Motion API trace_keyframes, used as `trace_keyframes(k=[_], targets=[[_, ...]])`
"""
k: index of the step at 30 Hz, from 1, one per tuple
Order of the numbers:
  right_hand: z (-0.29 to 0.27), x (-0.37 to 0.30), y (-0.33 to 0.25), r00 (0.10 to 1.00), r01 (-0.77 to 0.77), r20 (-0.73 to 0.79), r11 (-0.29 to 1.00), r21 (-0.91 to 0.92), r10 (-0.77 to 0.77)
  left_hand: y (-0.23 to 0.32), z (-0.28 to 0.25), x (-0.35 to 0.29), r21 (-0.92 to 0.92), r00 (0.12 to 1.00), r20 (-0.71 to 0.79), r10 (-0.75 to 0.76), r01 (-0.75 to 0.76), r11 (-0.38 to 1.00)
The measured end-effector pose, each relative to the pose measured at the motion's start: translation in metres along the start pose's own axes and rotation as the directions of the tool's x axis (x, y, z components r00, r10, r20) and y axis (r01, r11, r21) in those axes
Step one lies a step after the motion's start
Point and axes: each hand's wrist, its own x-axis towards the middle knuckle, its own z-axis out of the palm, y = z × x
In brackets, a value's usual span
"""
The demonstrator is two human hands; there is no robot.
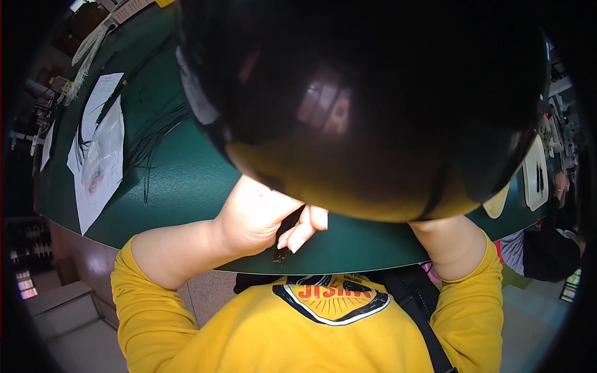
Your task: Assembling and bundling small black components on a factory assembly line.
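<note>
My left hand (267, 214) is closed around a bundle of thin black wires (283, 252). The wire ends stick out below the curled fingers, near the front edge of the green table. Of my right hand (438, 229), only the wrist area shows. Its fingers are hidden behind a large glossy black dome (373, 112), which fills the upper middle of the view, so what that hand touches is out of sight. More loose black wires (152, 137) lie spread on the table to the left of the dome.
Printed sheets (87, 199) with a clear plastic bag (102, 161) on them lie at the left of the green table (180, 186). White cables (90, 53) hang at the far left. A cream tray (533, 180) holds dark pieces at the right; beyond it sits another person (550, 248).
</note>
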Motion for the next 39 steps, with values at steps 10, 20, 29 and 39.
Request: trace_keyframes(k=[10,20,29,39], targets=[[0.006,0.001,0.004,0.998,0.055,-0.018,0.988,0.147,-0.053,0.001,0.003,0.000,-0.031,0.999,0.029,-0.037,0.038,0.999],[0.005,0.000,0.000,0.999,-0.038,-0.023,0.995,0.090,0.040,0.002,0.004,-0.001,-0.217,0.997,0.026,-0.077,0.081,0.973],[0.005,0.000,-0.004,0.997,-0.073,-0.025,0.992,0.100,0.076,0.002,0.002,-0.001,-0.191,0.994,0.020,-0.107,0.109,0.975],[0.007,0.000,0.005,0.999,0.021,-0.026,0.996,0.090,-0.019,-0.001,-0.003,-0.001,0.007,0.990,0.127,-0.066,0.066,0.998]])
